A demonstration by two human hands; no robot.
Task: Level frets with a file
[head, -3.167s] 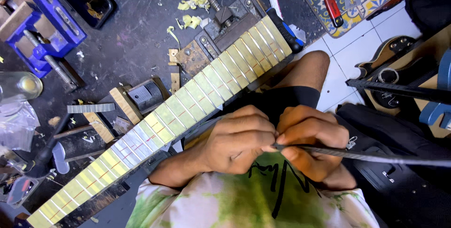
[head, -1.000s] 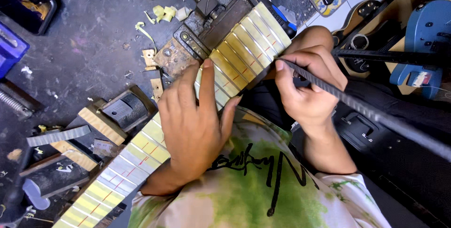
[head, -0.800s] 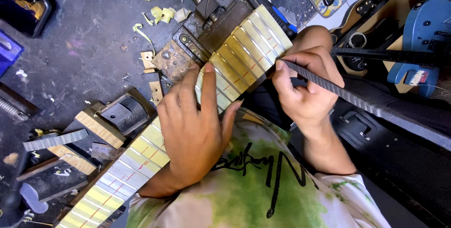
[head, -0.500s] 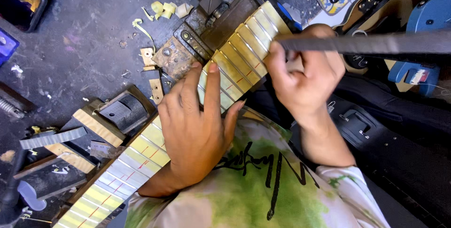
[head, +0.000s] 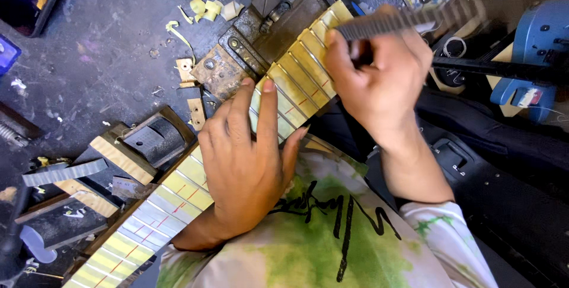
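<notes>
I saw a short-sleeved tie-dye shirt, green and white, with black brush-stroke lettering across the chest, just below the fingers. Both forearms were bare, both hands ungloved, with short plain nails and no rings.

L hand flat on taped fretboard, R hand gripping file

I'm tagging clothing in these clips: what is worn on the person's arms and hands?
Both the left hand and right hand are bare: no gloves, rings or watch visible. The forearms are uncovered; a short sleeve, white with green tie-dye blotches, ends above the right elbow.
</notes>
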